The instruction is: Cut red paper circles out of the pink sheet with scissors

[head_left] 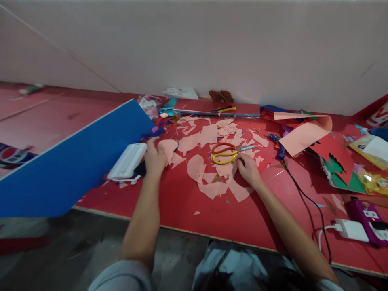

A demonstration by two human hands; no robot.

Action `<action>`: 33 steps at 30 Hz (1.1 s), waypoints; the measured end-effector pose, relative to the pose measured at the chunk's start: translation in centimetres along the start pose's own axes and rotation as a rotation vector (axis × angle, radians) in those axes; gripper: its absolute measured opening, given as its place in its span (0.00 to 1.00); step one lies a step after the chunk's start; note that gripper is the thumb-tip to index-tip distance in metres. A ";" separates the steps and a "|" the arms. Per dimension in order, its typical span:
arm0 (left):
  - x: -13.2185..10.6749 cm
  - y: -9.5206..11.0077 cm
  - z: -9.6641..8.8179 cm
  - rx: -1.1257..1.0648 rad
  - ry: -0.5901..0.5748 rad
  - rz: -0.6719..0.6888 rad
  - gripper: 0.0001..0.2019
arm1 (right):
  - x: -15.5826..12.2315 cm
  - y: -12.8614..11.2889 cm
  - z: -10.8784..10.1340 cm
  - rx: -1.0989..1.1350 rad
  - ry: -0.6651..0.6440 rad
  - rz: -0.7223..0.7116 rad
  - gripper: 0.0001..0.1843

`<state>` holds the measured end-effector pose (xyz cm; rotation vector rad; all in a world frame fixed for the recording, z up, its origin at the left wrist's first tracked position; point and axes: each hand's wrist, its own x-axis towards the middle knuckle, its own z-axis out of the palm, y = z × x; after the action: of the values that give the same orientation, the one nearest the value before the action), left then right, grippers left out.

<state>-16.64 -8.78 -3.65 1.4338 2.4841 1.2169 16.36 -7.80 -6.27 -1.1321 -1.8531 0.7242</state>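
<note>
Peach-coloured sheet material is what both my hands are working among. My left hand (155, 157) pinches a cut peach piece (168, 148) at the left side of the litter. My right hand (248, 169) stands well apart from it, its fingertips bent in just beside the yellow loop of the scissors (236, 150); I cannot tell whether they grip anything. Those scissors, one loop red and one yellow, lie on peach scraps (209, 135), blades pointing right. The scraps spread between and around my hands on the red surface (178, 210).

Just left of my left hand I see a white pack (129, 161), beside a tilted blue board (91, 161). Beyond the scraps, a yellow-and-black cutter (226, 109) rests on red sheets (194, 106). To the right are a blue glue gun (281, 152), a curled peach sheet (309, 134) and a red sheet with cut-outs (336, 155). Nearer me on that side, a white adapter (353, 230) touches a purple power strip (365, 218)
</note>
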 end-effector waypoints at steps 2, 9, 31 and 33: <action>-0.1 0.2 0.0 0.049 -0.024 -0.016 0.21 | 0.0 0.0 0.0 -0.003 -0.002 0.001 0.10; -1.2 1.6 0.3 0.137 -0.106 0.125 0.20 | 0.0 -0.2 -0.1 0.014 -0.004 -0.010 0.10; -0.7 3.8 1.4 0.520 -0.177 0.355 0.17 | 0.0 -0.3 -0.1 0.008 -0.008 0.009 0.11; -0.1 4.2 1.9 0.553 -0.208 0.424 0.17 | 0.0 -0.3 -0.1 0.005 -0.009 0.002 0.11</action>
<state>-12.79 -6.52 -2.35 2.1635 2.5550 0.3567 16.33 -7.94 -5.97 -1.1298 -1.8572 0.7362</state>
